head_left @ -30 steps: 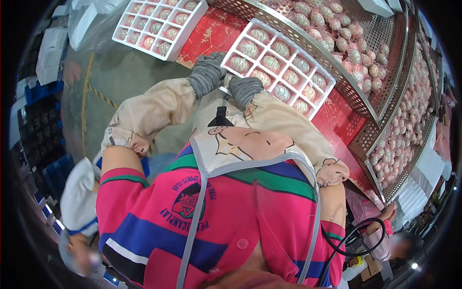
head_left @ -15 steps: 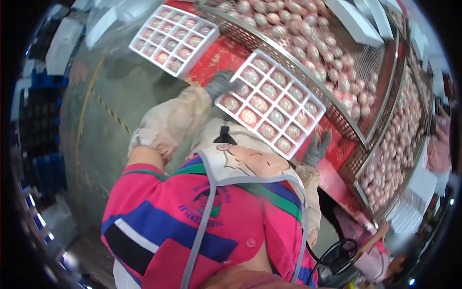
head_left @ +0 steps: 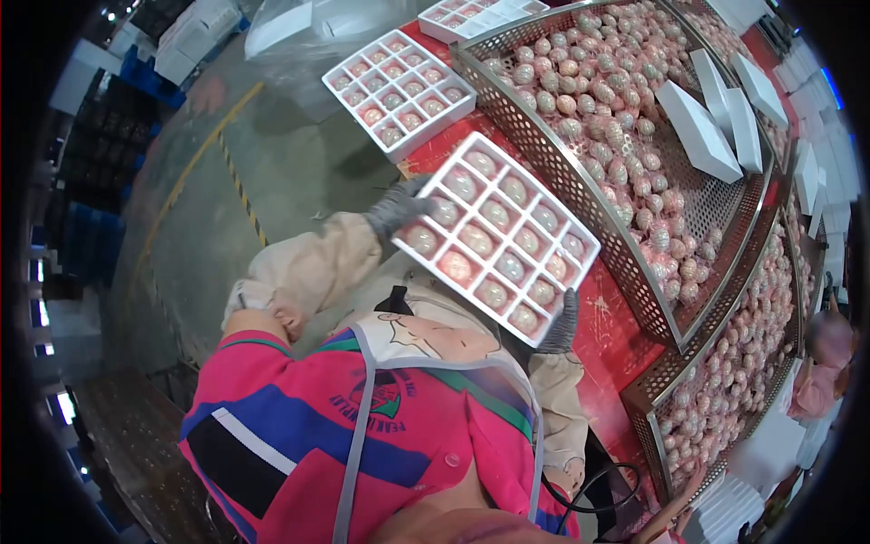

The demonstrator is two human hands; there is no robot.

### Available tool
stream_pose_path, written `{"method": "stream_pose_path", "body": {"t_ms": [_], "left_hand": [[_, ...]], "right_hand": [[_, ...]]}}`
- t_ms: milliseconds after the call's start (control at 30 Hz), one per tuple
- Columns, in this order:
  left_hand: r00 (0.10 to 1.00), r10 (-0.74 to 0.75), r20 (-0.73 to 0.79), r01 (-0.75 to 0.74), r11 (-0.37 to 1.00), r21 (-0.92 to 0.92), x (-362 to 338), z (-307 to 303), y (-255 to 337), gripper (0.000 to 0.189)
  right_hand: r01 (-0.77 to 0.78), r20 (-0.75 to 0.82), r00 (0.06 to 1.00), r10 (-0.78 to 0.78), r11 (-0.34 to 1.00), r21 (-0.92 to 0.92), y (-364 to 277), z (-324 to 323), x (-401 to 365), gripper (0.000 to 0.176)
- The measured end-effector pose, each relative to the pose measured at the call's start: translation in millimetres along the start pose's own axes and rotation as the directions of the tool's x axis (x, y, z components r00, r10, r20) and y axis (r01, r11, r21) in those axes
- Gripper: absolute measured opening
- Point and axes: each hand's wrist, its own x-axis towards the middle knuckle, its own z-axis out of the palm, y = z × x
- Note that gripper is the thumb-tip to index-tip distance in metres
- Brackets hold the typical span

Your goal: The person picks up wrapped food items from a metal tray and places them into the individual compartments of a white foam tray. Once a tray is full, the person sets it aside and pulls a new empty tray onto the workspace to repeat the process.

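Left hand [head_left: 399, 207], right hand [head_left: 564, 325] gripped opposite ends of foam tray [head_left: 502, 240], fingers half-curled, probably keeping wrapped eggs [head_left: 476, 240] steady.

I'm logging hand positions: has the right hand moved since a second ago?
Yes. Against the perforated metal bin, the right hand has shifted toward the picture's lower right, from beside the left hand to the white tray's opposite end.

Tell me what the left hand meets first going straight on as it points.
The white divided tray, almost at once: the left hand is at its edge, though exact finger contact is hard to judge.
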Motion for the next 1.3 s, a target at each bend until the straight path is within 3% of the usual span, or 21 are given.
{"method": "stream_pose_path", "body": {"t_ms": [33, 67, 100, 167, 233, 267, 400, 467, 500, 567, 633, 667, 700, 767, 933, 1000, 1033, 1100, 1133, 1200, 1300], "left_hand": [[1.0, 0.011, -0.027, -0.009, 0.998, 0.059, -7, -23, 17, 0.055], [0.996, 0.078, -0.043, -0.076, 0.996, 0.036, -11, -49, 29, 0.057], [0.999, 0.038, -0.021, -0.039, 0.997, -0.062, -17, -73, 50, 0.058], [0.995, 0.091, -0.034, -0.092, 0.995, -0.043, -9, -130, 68, 0.058], [0.982, 0.175, -0.068, -0.16, 0.97, 0.18, 23, -209, 62, 0.057], [0.982, 0.179, -0.053, -0.167, 0.969, 0.181, 32, -232, 73, 0.057], [0.999, 0.025, -0.037, -0.021, 0.995, 0.102, 102, -352, 85, 0.052], [0.998, -0.056, -0.021, 0.058, 0.994, 0.095, 143, -392, 83, 0.05], [0.996, -0.053, -0.07, 0.061, 0.992, 0.112, 162, -405, 85, 0.05], [0.987, -0.081, -0.142, 0.098, 0.988, 0.115, 183, -397, 108, 0.05], [0.994, -0.085, -0.063, 0.093, 0.985, 0.146, 218, -409, 96, 0.052], [0.997, -0.075, -0.017, 0.076, 0.984, 0.162, 235, -419, 88, 0.053], [0.998, -0.051, -0.047, 0.062, 0.957, 0.283, 258, -435, 72, 0.054], [0.995, -0.093, -0.031, 0.098, 0.951, 0.295, 266, -427, 74, 0.055], [0.988, -0.148, 0.033, 0.131, 0.941, 0.312, 279, -428, 75, 0.057], [1.0, -0.024, 0.018, 0.014, 0.907, 0.421, 283, -429, 74, 0.058], [0.999, -0.026, 0.031, 0.01, 0.904, 0.427, 291, -436, 68, 0.058], [0.988, 0.146, 0.048, -0.149, 0.826, 0.544, 310, -453, 46, 0.055], [0.985, 0.166, 0.037, -0.156, 0.799, 0.581, 316, -451, 50, 0.054], [0.985, 0.17, 0.022, -0.147, 0.772, 0.619, 321, -448, 53, 0.054], [0.98, 0.197, 0.002, -0.149, 0.733, 0.663, 328, -447, 63, 0.052]], "right_hand": [[0.023, 0.005, 1.0, -0.023, 0.999, -0.03, 10, 20, 9, 0.062], [0.045, 0.005, 0.999, -0.045, 0.997, -0.063, 19, 46, 17, 0.059], [0.075, -0.007, 0.997, -0.075, 0.994, -0.075, 27, 76, 23, 0.058], [0.098, 0.003, 0.995, -0.098, 0.994, -0.038, 43, 129, 42, 0.057], [0.106, 0.063, 0.992, -0.107, 0.994, 0.02, 59, 169, 70, 0.057], [0.11, 0.036, 0.993, -0.109, 0.993, -0.031, 69, 184, 90, 0.057], [0.159, 0.094, 0.983, -0.16, 0.987, 0.016, 109, 247, 165, 0.065], [0.292, 0.11, 0.954, -0.279, 0.948, -0.128, 135, 255, 214, 0.072], [0.259, 0.057, 0.966, -0.253, 0.957, -0.13, 144, 262, 226, 0.074], [0.238, -0.033, 0.969, -0.243, 0.964, -0.118, 156, 274, 252, 0.076], [0.266, -0.118, 0.942, -0.314, 0.913, -0.309, 181, 258, 280, 0.077], [0.27, -0.153, 0.933, -0.326, 0.915, -0.299, 186, 259, 285, 0.077], [0.252, -0.183, 0.922, -0.34, 0.889, -0.382, 189, 260, 289, 0.077], [0.204, -0.221, 0.902, -0.372, 0.816, -0.541, 190, 263, 291, 0.077], [0.162, -0.285, 0.872, -0.398, 0.784, -0.599, 193, 265, 292, 0.073], [0.13, -0.316, 0.866, -0.387, 0.786, -0.604, 192, 264, 294, 0.074], [0.169, -0.302, 0.856, -0.421, 0.778, -0.605, 193, 263, 296, 0.073], [0.235, -0.283, 0.852, -0.44, 0.805, -0.544, 193, 264, 298, 0.076], [0.237, -0.289, 0.848, -0.444, 0.806, -0.543, 191, 262, 299, 0.076], [0.183, -0.172, 0.836, -0.521, 0.561, -0.807, 189, 257, 300, 0.077], [0.163, -0.148, 0.836, -0.528, 0.498, -0.852, 196, 244, 304, 0.078]]}}
